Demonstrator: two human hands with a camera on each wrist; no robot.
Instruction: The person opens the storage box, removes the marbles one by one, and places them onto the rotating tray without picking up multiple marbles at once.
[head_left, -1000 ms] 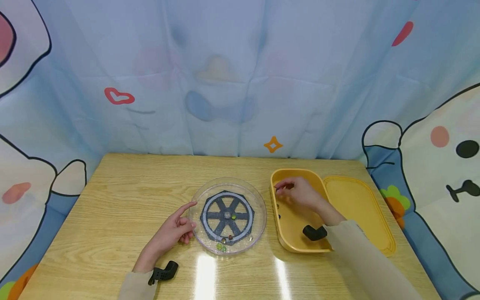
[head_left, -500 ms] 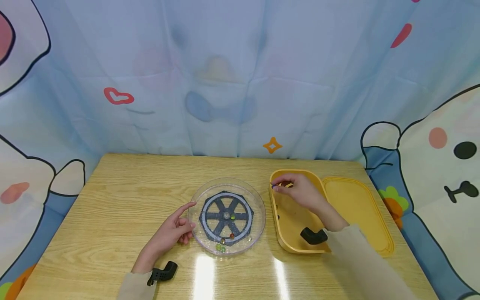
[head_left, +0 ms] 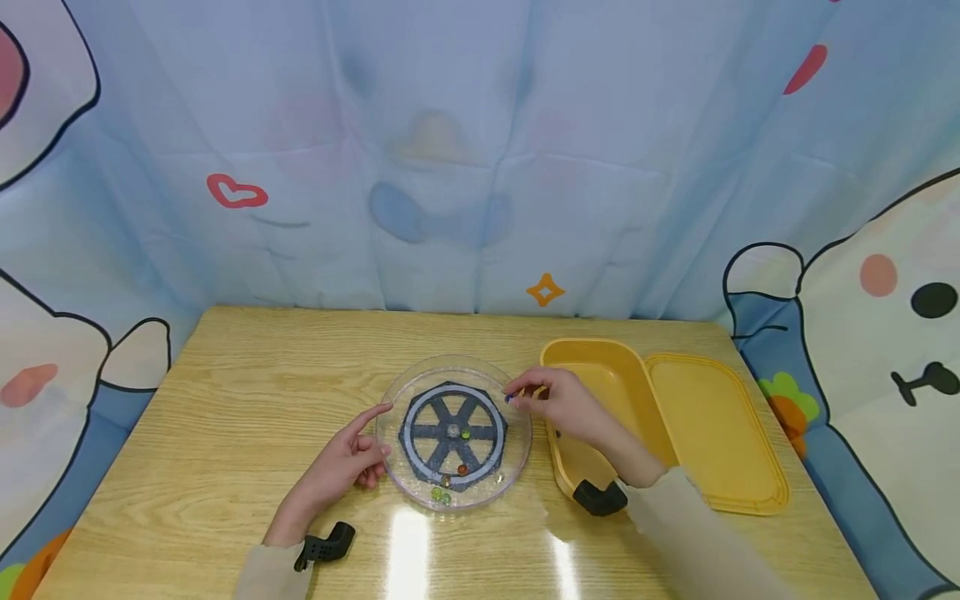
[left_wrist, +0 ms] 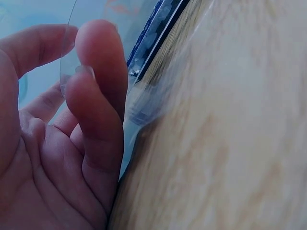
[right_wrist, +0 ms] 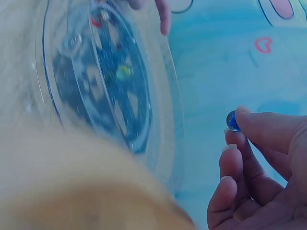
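My right hand pinches a blue glass marble between thumb and fingertips, above the right edge of a round clear plastic dish. A dark wheel-like piece with spokes shows within the dish. Several other marbles lie in the dish: a green one by the hub, a red one and two green ones near the front. At the dish's left rim, my left hand rests with the index finger stretched out against the wall and the other fingers loosely bent.
A yellow box stands right of the dish, partly hidden under my right forearm, with a small dark marble by its left wall. Beside it lies its yellow lid. A patterned blue curtain hangs behind the wooden table.
My right hand has lifted the blue marble out of the yellow box and moved left over the dish's edge. The left hand has stayed at the rim.
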